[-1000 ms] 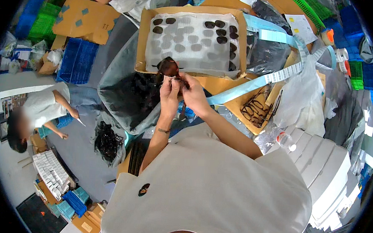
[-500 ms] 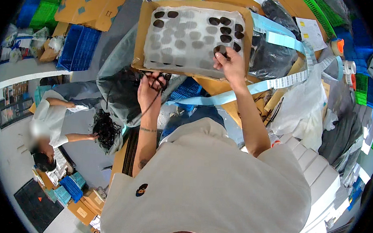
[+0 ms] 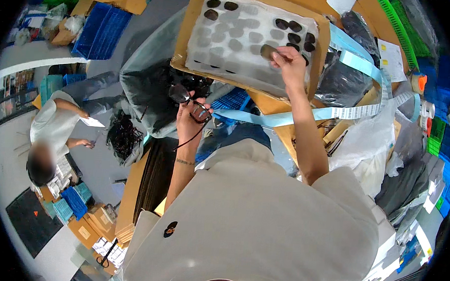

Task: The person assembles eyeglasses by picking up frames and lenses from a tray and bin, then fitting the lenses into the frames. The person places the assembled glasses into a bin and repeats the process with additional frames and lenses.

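1. Box: cardboard, tilted, at upper centre of the frame; the right hand is over it.
2. Bag: dark grey, left of the box, its mouth showing a black jumble too tangled to sort out.
3. Sheet: pale, inside the box, with dark lenses grouped at its upper left and along its right side; fainter shapes show between.
4. Right hand: upper right of centre, thumb and fingers pinched together on the held lens.
5. Left hand: centre left, below the bag's mouth, fingers closed around the glasses.
6. Glasses: their long axis slopes from upper left to lower right; the upper-left side is dark, while the lower-right rim shows skin through it, and whether that rim is glazed I cannot tell.
7. Held lens: juts left from the right fingertips, above the sheet, up and to the right of the glasses and well apart from them.
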The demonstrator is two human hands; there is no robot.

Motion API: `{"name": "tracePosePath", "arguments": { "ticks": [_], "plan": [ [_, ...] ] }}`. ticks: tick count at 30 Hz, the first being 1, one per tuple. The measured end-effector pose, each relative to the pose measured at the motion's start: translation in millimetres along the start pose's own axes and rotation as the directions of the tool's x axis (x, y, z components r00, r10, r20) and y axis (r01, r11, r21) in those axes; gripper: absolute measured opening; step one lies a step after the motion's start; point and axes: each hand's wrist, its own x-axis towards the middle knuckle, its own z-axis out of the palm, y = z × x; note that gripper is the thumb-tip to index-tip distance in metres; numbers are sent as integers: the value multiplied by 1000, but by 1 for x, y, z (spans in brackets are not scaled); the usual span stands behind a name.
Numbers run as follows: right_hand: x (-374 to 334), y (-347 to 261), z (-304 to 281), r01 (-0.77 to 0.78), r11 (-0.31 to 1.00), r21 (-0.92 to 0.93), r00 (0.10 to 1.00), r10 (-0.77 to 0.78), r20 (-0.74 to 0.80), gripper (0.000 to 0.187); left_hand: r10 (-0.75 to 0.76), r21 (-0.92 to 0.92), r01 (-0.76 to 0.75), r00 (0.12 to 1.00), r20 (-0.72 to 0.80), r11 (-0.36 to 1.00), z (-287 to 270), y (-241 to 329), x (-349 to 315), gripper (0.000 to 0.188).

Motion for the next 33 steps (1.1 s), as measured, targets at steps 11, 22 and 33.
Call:
{"name": "tracePosePath", "arguments": {
  "ticks": [11,22,33],
  "plan": [
    [13,13,14,-117,993,31,991,115,73,29,-47,-47,45,998,-38,998,-33,-4,-2,29],
    [102,42,163,-66,996,-55,970,77,229,25,-49,12,49,999,6,999,-27,7,-4,27],
    [17,31,86,197,865,-462,980,-182,78,27,-149,641,46,983,107,766,-21,37,-26,21]
  ]
}}
